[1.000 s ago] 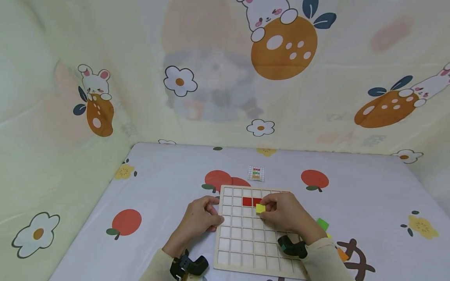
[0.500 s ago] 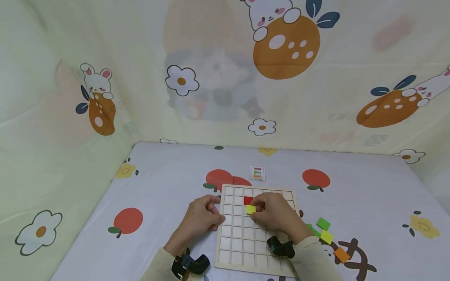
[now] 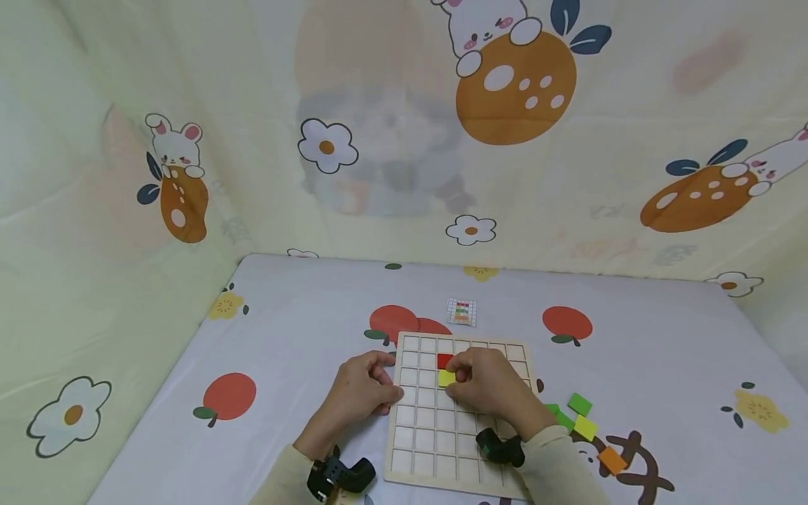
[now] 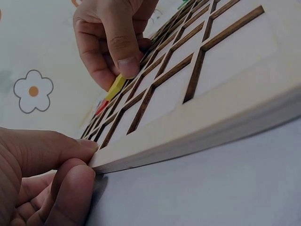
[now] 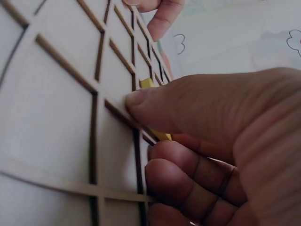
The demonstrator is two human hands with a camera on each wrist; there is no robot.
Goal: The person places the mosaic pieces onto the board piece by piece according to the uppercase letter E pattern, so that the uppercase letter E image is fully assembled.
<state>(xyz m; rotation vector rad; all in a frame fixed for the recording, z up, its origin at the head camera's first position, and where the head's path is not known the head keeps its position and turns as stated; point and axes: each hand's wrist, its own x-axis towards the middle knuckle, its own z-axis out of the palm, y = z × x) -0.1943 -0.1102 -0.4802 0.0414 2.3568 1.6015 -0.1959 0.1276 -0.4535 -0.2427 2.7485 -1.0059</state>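
A wooden grid board (image 3: 425,440) with white square cells lies on the table. In the head view, my left hand (image 3: 360,387) is at its left edge; the left wrist view shows the thumb (image 4: 77,147) on the rim and fingers against the side. My right hand (image 3: 495,384) pinches a yellow square tile (image 3: 445,379) between thumb and fingers, just below a red tile (image 3: 444,360) set in a cell. From the left wrist, the yellow tile (image 4: 116,87) looks tilted against the grid. In the right wrist view, the thumb covers much of the yellow tile (image 5: 147,83).
Right of the board lie loose tiles: green (image 3: 579,404), yellow (image 3: 585,427) and orange (image 3: 612,461), with more green by the right wrist. A small card with a coloured grid pattern (image 3: 462,311) lies behind the board. A printed curtain (image 3: 379,182) hangs behind the table.
My right hand has moved left with the yellow tile, from below the right side of the red area to below the left red tile, then slightly lower. The left hand stays at the board.
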